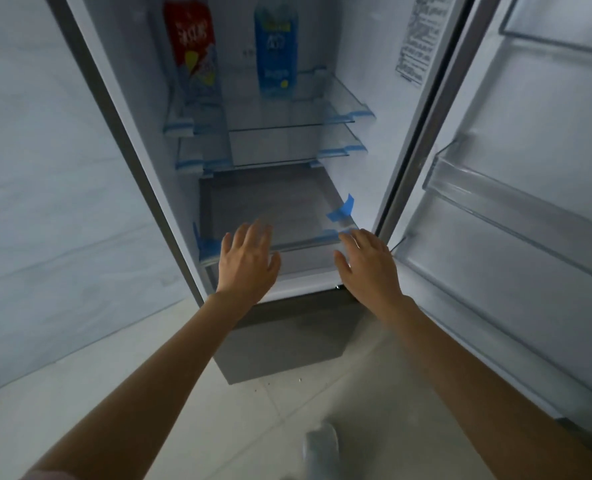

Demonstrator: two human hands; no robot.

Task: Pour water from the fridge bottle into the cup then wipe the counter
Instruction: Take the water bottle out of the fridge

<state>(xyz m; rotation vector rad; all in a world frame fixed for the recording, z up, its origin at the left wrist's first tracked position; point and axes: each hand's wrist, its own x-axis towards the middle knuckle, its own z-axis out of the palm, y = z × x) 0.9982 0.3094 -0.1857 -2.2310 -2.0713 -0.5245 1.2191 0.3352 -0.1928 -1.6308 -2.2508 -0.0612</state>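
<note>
The fridge (121, 109) stands open in front of me. On its top glass shelf (322, 109) stand a bottle with a blue label (276, 53) and, to its left, a red packet (192, 43). My left hand (247, 261) and my right hand (369, 263) are both stretched out with straight fingers, side by side, in front of the lowest glass shelf. Neither holds anything, and both are well below the bottle. No cup or cloth is in view.
The fridge door (529, 202) hangs open on the right with see-through racks. Blue tape (341, 209) marks the shelf edges. A grey lower compartment (280, 341) sits under my hands. A pale wall is at the left, a tiled floor (114, 393) below, and a shoe (322, 448) at the bottom.
</note>
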